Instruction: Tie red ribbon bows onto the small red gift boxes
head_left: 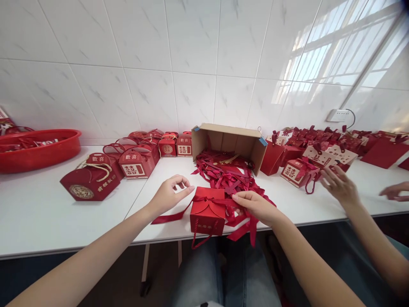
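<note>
A small red gift box (pixel 207 213) stands at the table's front edge, with a dark red ribbon (pixel 171 217) across its top and a twisted cord handle hanging down its front. My left hand (pixel 172 192) is raised just left of the box, its fingers curved and apart with nothing between them. On the box's right side, my right hand (pixel 255 205) pinches the ribbon between thumb and fingers. Loose red ribbons (pixel 230 179) are heaped behind and right of the box, spilling from a cardboard carton (pixel 228 130) lying on its side.
Decorated red boxes stand on the white table (pixel 153 204) at left, near a red basin (pixel 41 153). Many red bags (pixel 388 151) fill the right side. A co-worker's hand (pixel 340 187) reaches toward a box (pixel 295 172); another hand (pixel 396 192) shows at the far right.
</note>
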Tool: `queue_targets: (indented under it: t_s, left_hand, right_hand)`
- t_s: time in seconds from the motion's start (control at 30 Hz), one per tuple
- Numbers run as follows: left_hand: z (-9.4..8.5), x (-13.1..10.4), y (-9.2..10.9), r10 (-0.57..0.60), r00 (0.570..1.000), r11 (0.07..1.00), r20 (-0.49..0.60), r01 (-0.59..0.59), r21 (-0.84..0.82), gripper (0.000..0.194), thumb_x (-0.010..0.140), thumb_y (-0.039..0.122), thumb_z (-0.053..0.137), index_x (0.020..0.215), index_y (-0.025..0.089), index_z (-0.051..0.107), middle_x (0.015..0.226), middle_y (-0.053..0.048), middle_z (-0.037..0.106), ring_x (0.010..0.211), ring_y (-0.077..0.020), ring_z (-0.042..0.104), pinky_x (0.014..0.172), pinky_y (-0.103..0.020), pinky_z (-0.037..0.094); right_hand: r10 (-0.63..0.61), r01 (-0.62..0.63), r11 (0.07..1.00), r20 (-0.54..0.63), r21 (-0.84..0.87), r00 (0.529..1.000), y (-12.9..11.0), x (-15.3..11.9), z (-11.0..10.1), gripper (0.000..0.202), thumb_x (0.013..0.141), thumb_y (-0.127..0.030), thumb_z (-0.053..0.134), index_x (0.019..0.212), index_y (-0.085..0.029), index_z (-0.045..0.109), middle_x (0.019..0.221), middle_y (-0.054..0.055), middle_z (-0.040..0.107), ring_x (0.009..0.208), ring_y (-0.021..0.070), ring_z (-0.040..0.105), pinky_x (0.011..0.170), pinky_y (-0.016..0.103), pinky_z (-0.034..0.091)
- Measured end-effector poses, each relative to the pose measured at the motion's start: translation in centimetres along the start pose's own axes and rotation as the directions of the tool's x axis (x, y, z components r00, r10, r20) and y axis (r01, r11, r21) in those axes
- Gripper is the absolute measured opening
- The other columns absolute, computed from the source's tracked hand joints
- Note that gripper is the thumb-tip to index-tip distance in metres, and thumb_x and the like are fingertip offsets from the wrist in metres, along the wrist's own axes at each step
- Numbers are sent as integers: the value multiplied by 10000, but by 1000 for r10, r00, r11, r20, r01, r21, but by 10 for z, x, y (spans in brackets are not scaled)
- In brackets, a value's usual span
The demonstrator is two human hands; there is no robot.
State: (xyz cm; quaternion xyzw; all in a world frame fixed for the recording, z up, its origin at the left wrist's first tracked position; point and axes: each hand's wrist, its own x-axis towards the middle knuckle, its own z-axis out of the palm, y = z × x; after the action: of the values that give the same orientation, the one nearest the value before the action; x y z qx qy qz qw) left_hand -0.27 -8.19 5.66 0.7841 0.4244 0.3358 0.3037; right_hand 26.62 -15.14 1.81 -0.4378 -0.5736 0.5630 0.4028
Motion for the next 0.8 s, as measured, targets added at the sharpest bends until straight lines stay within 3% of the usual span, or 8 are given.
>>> queue_targets:
  t_s: [0.13, 0.27, 0.43, 0.6, 0.7, 0.8]
  left_hand:
    - [12, -4, 27, 169, 979, 985, 116, -167, -32, 206, 747, 387, 660, 830, 204, 614, 877, -34, 627, 846, -195, 550, 799, -313, 414]
    - [24, -2, 46, 190, 963, 971, 192, -156, -180, 260, 776, 400, 639, 933, 194, 610, 885, -38, 635, 829, -182, 575, 780, -305, 443]
    - [33, 4, 52, 111, 991, 984, 68, -100, -148, 181, 782, 365, 638, 778, 185, 621, 765, -19, 659, 750, -171, 592, 724, -287, 446]
    - [32, 2, 54, 193, 981, 976, 10, -191, -100, 152, 811, 330, 598, 758, 192, 631, 783, -15, 661, 782, -171, 590, 776, -293, 445]
    - [29, 2, 44, 180, 983, 981, -25, -181, -64, 187, 822, 369, 571, 793, 192, 620, 844, -26, 650, 825, -178, 580, 768, -301, 438]
    - [26, 2, 23, 50, 995, 996, -82, -56, -71, 244, 798, 427, 573, 843, 188, 572, 928, -44, 611, 904, -197, 560, 759, -309, 441]
  right_hand:
    - [-110, 107, 981, 5, 164, 994, -11, 2, 7, 235, 774, -404, 687, 831, -177, 679, 723, 19, 650, 656, 130, 575, 672, 281, 462]
    - [-174, 177, 968, -34, 175, 984, -20, 10, 21, 301, 750, -366, 720, 993, -200, 657, 825, 18, 685, 723, 130, 619, 695, 269, 473]
    - [-224, 232, 972, -148, 41, 963, -21, 21, 36, 319, 742, -396, 714, 949, -192, 583, 743, -5, 670, 679, 119, 601, 632, 237, 446]
    - [-286, 257, 953, -199, -161, 937, -16, 24, 45, 331, 792, -440, 629, 973, -163, 629, 628, -31, 572, 566, 109, 501, 564, 243, 399]
    - [-383, 314, 910, -262, -271, 886, -12, 25, 51, 276, 813, -432, 588, 791, -165, 654, 704, 5, 584, 629, 127, 511, 609, 257, 416]
    - [-436, 348, 890, -323, -294, 840, -8, 25, 56, 251, 824, -418, 567, 795, -177, 633, 825, 30, 603, 681, 139, 531, 642, 263, 430]
